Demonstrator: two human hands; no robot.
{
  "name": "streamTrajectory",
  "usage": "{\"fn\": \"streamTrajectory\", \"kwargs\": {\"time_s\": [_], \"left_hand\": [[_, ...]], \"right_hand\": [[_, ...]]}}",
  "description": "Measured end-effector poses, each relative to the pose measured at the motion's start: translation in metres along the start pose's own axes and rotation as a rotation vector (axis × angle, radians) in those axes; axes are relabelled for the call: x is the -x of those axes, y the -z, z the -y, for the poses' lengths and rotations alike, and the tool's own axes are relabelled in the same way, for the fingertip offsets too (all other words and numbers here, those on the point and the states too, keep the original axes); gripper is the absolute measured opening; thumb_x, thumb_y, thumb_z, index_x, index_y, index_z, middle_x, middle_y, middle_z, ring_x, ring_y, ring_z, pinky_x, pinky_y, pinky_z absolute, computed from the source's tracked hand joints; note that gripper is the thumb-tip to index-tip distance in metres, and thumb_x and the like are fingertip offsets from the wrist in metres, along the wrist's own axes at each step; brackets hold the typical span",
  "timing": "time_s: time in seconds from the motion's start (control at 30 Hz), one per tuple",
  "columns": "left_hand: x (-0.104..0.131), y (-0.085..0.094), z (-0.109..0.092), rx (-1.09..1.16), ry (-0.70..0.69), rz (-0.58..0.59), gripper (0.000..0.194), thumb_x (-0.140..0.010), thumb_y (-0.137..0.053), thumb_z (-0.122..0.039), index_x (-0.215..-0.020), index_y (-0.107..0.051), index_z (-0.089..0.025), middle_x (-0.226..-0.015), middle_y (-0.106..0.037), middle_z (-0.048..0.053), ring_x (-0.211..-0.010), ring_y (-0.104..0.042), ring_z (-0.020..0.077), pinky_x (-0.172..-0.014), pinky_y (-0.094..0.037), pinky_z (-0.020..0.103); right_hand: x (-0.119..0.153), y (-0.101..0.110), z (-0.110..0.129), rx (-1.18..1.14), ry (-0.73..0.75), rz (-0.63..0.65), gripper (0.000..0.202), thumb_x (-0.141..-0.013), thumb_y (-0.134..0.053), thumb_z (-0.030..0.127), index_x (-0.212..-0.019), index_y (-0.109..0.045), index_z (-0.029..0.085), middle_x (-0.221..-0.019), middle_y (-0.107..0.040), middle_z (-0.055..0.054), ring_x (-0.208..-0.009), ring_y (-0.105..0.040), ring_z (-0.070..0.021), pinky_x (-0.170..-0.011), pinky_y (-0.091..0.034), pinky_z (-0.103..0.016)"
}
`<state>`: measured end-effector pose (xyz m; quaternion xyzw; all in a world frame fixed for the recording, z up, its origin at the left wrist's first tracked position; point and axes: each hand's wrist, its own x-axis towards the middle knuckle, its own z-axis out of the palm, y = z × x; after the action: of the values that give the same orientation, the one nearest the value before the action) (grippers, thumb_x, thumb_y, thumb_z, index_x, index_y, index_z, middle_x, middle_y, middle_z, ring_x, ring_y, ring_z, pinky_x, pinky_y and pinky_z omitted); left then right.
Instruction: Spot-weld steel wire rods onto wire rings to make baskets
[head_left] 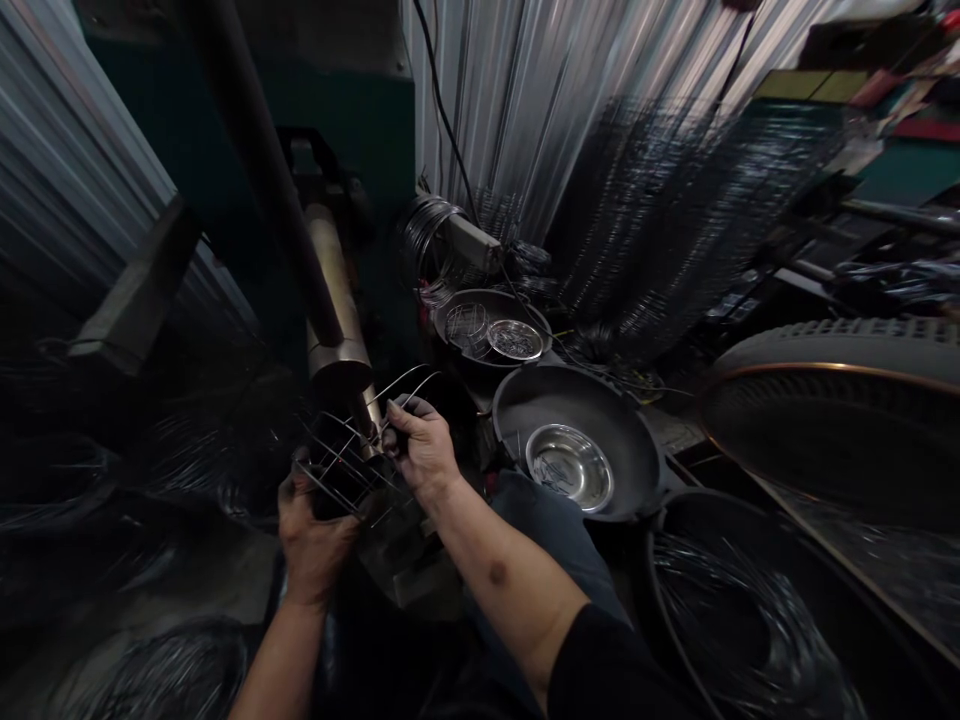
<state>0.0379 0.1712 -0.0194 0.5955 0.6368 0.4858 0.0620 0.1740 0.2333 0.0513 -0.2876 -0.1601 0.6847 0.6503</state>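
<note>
Gripped from below by left hand (311, 540): small silver wire grid rack (346, 468); right hand (420, 440), nearer the brass-coloured machine cylinder (335, 300), pinching thin curved wire strands (401, 383) at its upper right edge.

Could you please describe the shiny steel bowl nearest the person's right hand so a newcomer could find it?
Start at the big dark pan right of the right hand. The steel bowl sits inside it, bright and deeper than the flat sieve-like dishes farther back.

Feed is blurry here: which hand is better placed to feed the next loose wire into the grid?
Probably right. The right hand already pinches loose wires beside the wire grid; the left hand grips that grid underneath.
</note>
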Motion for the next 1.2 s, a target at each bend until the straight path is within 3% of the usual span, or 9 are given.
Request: {"fn": "streamTrajectory", "kwargs": {"time_s": [0.37, 0.8, 1.2], "left_hand": [[-0.003, -0.001, -0.001, -0.028, -0.056, 0.007, 0.082, -0.068, -0.065, -0.065, -0.131, -0.051, -0.015, -0.116, -0.056, 0.016, -0.108, -0.055, 0.0338, -0.095, -0.046, 0.053], [-0.005, -0.001, -0.009, 0.017, 0.026, 0.005, 0.089, -0.061, -0.065, -0.074, -0.127, -0.054, -0.015, -0.114, -0.057, 0.016, -0.106, -0.057, 0.0351, -0.094, -0.046, 0.055], [-0.002, -0.005, -0.008, 0.036, 0.054, 0.007, 0.088, -0.063, -0.065, -0.07, -0.131, -0.052, -0.015, -0.115, -0.056, 0.016, -0.104, -0.058, 0.0335, -0.094, -0.046, 0.052]], "right_hand": [[-0.004, -0.004, 0.002, -0.022, -0.046, -0.057, 0.029, -0.057, -0.082, 0.018, -0.069, -0.055, 0.016, -0.043, -0.054, 0.007, -0.032, -0.045, -0.0071, -0.032, -0.034, -0.016], [-0.007, -0.009, 0.007, -0.015, -0.081, -0.065, 0.031, -0.059, -0.083, 0.019, -0.067, -0.053, 0.016, -0.045, -0.055, 0.007, -0.033, -0.046, -0.0061, -0.034, -0.039, -0.015], [-0.007, -0.012, 0.011, -0.001, -0.109, -0.058, 0.027, -0.064, -0.079, 0.017, -0.068, -0.053, 0.016, -0.047, -0.058, 0.005, -0.033, -0.046, -0.0061, -0.033, -0.037, -0.014]]}}
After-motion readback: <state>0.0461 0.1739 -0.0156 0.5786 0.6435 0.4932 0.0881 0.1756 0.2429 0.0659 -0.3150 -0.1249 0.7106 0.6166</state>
